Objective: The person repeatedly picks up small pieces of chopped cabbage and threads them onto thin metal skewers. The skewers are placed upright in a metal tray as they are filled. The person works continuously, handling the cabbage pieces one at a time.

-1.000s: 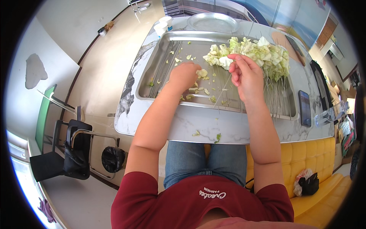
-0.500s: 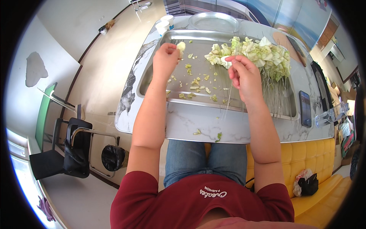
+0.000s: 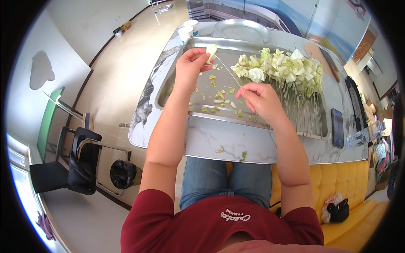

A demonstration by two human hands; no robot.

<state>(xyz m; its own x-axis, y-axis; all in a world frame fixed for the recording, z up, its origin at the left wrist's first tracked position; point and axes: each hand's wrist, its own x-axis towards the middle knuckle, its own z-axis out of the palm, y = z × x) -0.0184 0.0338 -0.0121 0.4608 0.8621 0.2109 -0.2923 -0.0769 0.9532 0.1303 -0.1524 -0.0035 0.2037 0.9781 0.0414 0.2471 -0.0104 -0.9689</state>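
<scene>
Left hand [image 3: 190, 63]: grip pinches a pale cabbage piece [image 3: 211, 49] at the fingertips, held above the far-left part of the steel tray [image 3: 177, 86]. Right hand [image 3: 260, 96]: grip pressed together on a thin skewer [image 3: 228, 72], which runs from this grip up-left to the cabbage piece in the left grip. Just beyond the right grip lies the row of skewered cabbage [image 3: 282, 67]. Green scraps [image 3: 219, 99] lie in the tray between and below both grips. Right of the right grip, on the marble counter [image 3: 219, 139], a dark flat phone [image 3: 337, 127]. Beyond the left grip, two white cups [image 3: 188, 29] and a round metal plate [image 3: 241, 29].
</scene>
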